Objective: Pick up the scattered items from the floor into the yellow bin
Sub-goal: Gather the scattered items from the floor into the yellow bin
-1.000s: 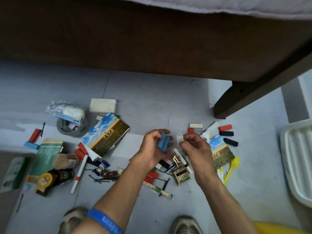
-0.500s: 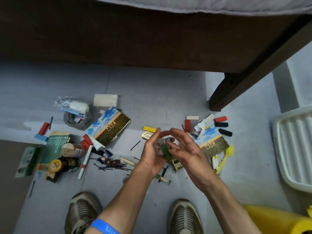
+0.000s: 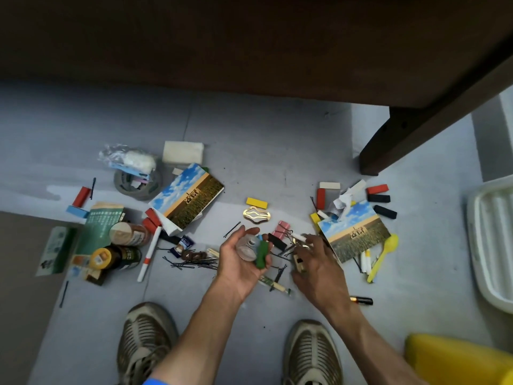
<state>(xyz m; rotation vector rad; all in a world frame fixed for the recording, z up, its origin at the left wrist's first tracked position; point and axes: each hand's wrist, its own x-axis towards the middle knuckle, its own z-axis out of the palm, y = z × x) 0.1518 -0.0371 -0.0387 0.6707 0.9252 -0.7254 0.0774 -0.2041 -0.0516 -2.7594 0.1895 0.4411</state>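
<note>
While most items are still lying on the floor [image 3: 277, 140], a green block [image 3: 261, 254] is being cupped in the left hand [image 3: 244, 262] (right hand [image 3: 316, 266] spread, empty); the yellow bin [image 3: 455, 359] is waiting.

A dark brown wooden bed frame [image 3: 249, 45] fills the top of the view, its leg [image 3: 374, 157] standing on the grey floor [image 3: 263, 151] at the right. A white ribbed tray [image 3: 491, 245] lies at the right edge. Two worn grey-beige sneakers [image 3: 144, 343] [image 3: 312, 354] stand at the bottom, toes toward the bed
</note>
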